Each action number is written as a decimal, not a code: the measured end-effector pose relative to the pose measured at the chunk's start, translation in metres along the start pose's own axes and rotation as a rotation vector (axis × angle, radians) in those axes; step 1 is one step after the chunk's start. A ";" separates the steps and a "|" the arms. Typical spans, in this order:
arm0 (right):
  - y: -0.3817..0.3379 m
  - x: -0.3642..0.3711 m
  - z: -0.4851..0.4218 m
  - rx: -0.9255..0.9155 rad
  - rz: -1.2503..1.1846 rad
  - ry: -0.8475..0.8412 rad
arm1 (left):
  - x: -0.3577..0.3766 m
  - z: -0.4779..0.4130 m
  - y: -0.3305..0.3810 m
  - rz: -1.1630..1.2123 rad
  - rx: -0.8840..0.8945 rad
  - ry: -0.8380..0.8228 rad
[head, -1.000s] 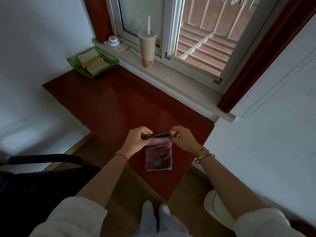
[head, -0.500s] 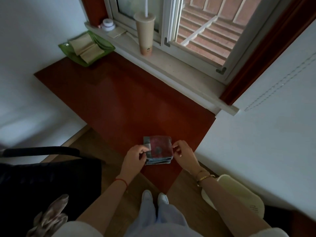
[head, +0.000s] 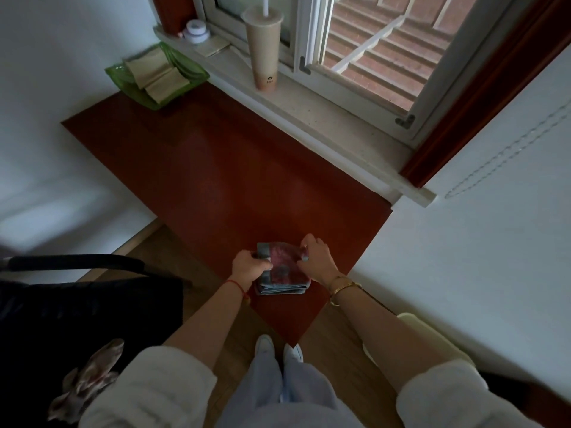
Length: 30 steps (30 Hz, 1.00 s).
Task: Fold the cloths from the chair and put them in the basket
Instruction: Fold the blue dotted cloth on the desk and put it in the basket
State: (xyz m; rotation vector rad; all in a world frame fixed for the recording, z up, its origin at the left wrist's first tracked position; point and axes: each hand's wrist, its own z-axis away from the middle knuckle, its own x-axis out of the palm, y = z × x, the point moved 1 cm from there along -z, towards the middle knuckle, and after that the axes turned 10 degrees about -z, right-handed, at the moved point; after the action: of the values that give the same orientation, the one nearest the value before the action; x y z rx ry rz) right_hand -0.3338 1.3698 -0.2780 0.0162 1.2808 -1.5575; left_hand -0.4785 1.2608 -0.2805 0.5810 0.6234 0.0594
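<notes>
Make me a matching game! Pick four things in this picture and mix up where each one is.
Things:
1. folded cloth
2. drink cup
3. green basket
4. patterned cloth

Places:
A. on the windowsill
B. on the black chair
C. on the red table, between the left hand and right hand
D. at the table's far left corner

Pairs: 1-C, 2-A, 3-D, 4-B

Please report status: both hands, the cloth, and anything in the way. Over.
Left grip and right grip hold folded cloth at its sides, on table. Nothing between it and green basket. Second cloth lies on chair.
</notes>
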 end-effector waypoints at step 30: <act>0.174 -0.084 0.311 0.294 -1.275 0.570 | 0.178 0.202 0.055 -0.085 0.617 -0.540</act>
State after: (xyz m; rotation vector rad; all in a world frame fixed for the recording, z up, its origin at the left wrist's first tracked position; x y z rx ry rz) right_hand 0.0003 1.2325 -0.2192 -0.2254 1.5721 -2.9868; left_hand -0.2123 1.2466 -0.2141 1.1157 0.1243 -0.3732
